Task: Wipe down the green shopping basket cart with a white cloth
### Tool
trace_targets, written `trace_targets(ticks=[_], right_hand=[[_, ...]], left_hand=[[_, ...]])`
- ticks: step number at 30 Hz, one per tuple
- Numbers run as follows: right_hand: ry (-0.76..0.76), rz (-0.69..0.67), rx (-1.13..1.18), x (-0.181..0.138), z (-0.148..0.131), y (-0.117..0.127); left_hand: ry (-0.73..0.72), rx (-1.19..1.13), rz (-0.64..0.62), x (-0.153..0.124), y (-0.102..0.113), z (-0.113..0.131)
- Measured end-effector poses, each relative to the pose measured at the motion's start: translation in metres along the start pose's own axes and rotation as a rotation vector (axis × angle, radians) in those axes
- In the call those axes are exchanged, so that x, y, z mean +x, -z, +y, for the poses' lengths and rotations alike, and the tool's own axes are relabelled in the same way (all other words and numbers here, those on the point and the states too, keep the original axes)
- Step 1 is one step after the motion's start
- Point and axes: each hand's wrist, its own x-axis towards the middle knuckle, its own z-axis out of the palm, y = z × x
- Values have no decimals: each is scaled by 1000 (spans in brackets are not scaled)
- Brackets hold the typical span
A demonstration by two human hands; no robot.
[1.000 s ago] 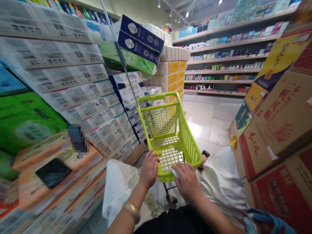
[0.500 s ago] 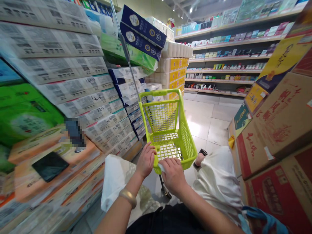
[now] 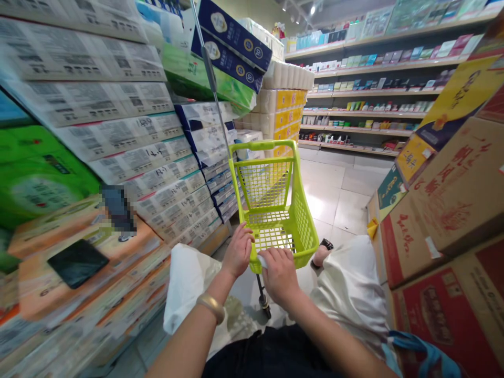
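Observation:
A yellow-green plastic shopping basket (image 3: 305, 228) with mesh walls stands tilted between my knees, and nothing lies in it. My left hand (image 3: 238, 250) is closed round the near left corner of its rim. Beside it, my right hand (image 3: 280, 273) presses a small white cloth or tissue (image 3: 260, 259) against the near rim, fingers curled over the edge. Most of the cloth is hidden under that hand. A long thin metal pole (image 3: 221, 118) with a dark sleeve rises beside the basket's left side. Below the basket shows a dark rod-like part (image 3: 264, 304).
Stacked paper packs (image 3: 129, 131) rise on the left. A dark flat tablet-like object (image 3: 77, 262) and a blurred-out item (image 3: 118, 210) lie on orange packs (image 3: 145, 247). Cardboard cartons (image 3: 452, 199) are piled on the right. Stocked shelves (image 3: 370, 93) stand beyond the tiled floor (image 3: 321, 178).
My right hand and the cloth have shifted slightly up along the near rim. The basket has moved a little, and the whole view has tilted slightly. Both hands keep their hold.

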Motion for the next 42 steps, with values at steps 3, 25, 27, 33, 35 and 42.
trace_targets(ticks=[3, 25, 27, 33, 35, 42], right_hand=[[84, -30, 5, 1, -11, -7], [105, -51, 15, -2, 2, 0], [71, -40, 6, -6, 19, 11], [-84, 33, -6, -7, 29, 19], [-86, 17, 6, -4, 11, 10], [74, -80, 32, -1, -20, -6]], left_hand=[[-12, 6, -17, 0, 3, -1], [-14, -2, -35, -2, 12, -10], [-10, -7, -35, -2, 12, -9], [13, -44, 6, -2, 3, -2], [16, -51, 17, -3, 2, 0], [-5, -33, -20, -6, 9, -3]])
